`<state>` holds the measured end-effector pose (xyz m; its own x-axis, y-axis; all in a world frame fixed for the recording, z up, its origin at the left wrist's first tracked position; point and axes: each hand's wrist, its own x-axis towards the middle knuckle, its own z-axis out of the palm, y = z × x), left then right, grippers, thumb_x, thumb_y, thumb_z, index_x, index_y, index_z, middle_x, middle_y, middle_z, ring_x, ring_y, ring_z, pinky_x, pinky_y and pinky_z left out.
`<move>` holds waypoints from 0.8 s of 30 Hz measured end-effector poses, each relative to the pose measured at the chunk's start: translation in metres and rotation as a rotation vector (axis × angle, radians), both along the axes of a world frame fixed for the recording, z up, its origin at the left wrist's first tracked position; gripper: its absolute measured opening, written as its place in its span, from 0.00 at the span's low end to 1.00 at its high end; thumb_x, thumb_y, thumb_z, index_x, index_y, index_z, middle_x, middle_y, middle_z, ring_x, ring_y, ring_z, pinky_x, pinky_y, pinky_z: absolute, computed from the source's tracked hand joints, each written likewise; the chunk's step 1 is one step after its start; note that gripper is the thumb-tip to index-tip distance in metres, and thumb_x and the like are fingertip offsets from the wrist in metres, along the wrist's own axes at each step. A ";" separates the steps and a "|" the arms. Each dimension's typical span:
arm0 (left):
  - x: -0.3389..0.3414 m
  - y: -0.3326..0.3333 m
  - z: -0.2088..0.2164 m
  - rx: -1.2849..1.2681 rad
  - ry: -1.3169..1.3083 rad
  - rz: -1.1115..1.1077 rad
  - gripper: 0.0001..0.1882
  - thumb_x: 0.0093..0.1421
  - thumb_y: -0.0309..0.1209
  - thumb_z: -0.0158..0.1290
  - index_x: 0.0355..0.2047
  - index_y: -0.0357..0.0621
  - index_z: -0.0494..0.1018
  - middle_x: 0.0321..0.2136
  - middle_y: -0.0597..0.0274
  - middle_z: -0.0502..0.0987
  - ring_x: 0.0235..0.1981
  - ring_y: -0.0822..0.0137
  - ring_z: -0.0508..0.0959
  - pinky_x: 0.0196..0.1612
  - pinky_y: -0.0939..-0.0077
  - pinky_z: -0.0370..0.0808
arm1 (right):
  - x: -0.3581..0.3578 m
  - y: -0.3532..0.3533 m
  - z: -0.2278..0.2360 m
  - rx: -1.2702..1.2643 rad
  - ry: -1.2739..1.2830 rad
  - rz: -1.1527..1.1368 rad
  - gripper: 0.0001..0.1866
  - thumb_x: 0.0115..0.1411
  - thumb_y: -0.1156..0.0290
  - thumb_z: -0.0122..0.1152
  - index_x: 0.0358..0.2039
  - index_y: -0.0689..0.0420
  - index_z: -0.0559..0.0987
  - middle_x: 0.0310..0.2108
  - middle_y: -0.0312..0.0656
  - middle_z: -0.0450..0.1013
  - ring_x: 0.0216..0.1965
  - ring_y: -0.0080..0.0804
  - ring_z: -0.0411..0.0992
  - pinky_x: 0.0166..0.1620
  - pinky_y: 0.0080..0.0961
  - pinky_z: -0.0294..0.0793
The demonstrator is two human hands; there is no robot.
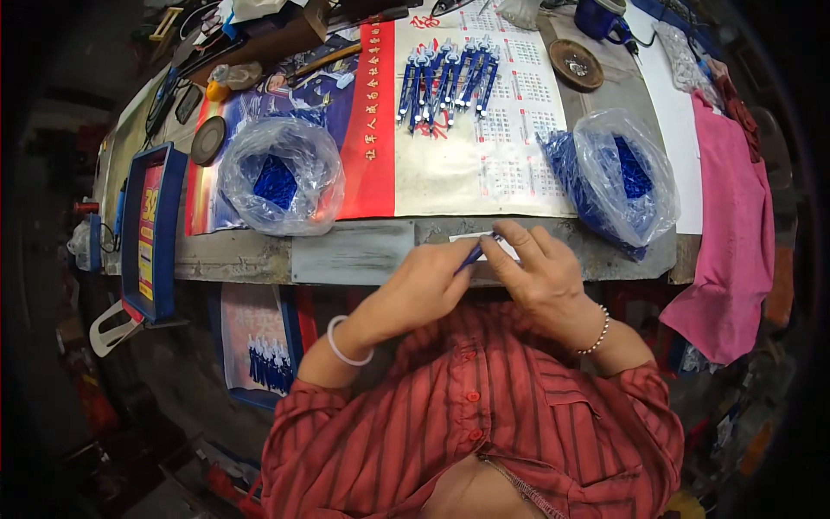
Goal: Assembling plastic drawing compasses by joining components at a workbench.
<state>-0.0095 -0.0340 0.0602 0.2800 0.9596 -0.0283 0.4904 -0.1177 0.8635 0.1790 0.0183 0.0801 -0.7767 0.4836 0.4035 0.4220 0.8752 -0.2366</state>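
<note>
At the near table edge, in front of my chest, my left hand [432,275] is closed around a slim dark blue pen [469,257]. My right hand [546,275] pinches the pen's upper end between thumb and fingers. Its tip and whatever joins there are partly hidden by the fingers. Farther off, a group of blue pens [445,86] with whitish tops lies side by side on a paper calendar [432,177]. To the left of my hands stands an open clear plastic bag [238,195] of small blue parts. A second clear bag [661,216] of blue parts sits at the right.
A blue-rimmed tray [131,285] leans at the left edge. Below the table, another tray [235,346] holds more blue pens. Pink cloth [735,233] hangs over the right edge. Farther back are a round brown dish [553,59], a blue mug [596,19] and a dark disc [207,141].
</note>
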 end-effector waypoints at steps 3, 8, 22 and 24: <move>-0.001 0.009 0.016 0.042 0.162 -0.155 0.15 0.57 0.27 0.46 0.44 0.33 0.68 0.26 0.43 0.75 0.27 0.47 0.76 0.31 0.60 0.71 | 0.002 -0.002 0.009 -0.068 -0.073 0.073 0.14 0.47 0.75 0.54 0.37 0.59 0.73 0.35 0.45 0.69 0.27 0.37 0.70 0.28 0.29 0.70; -0.035 0.037 0.041 -0.099 -0.376 0.171 0.19 0.62 0.35 0.46 0.49 0.35 0.68 0.42 0.50 0.75 0.42 0.61 0.76 0.44 0.69 0.72 | 0.019 0.033 0.006 -0.326 -0.024 -0.021 0.10 0.49 0.78 0.58 0.32 0.61 0.70 0.29 0.47 0.68 0.26 0.43 0.71 0.27 0.31 0.69; 0.019 0.030 -0.023 -0.386 -0.606 0.238 0.10 0.62 0.32 0.49 0.34 0.36 0.73 0.21 0.72 0.72 0.21 0.83 0.68 0.23 0.87 0.66 | 0.010 0.034 -0.041 -1.513 0.639 -0.220 0.11 0.59 0.70 0.57 0.38 0.62 0.68 0.21 0.32 0.66 0.14 0.14 0.62 0.16 0.10 0.62; 0.018 0.028 -0.030 -0.409 -0.533 0.155 0.10 0.63 0.33 0.48 0.36 0.39 0.73 0.21 0.74 0.70 0.20 0.83 0.67 0.23 0.89 0.65 | 0.005 0.046 -0.038 -1.468 0.628 -0.244 0.13 0.60 0.69 0.57 0.40 0.63 0.70 0.23 0.33 0.68 0.15 0.13 0.63 0.17 0.09 0.62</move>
<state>0.0083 -0.0058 0.0304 0.2165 0.9313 -0.2930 -0.0288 0.3061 0.9516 0.1840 0.0642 0.0420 -0.5267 0.8003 -0.2865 0.0287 -0.3201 -0.9470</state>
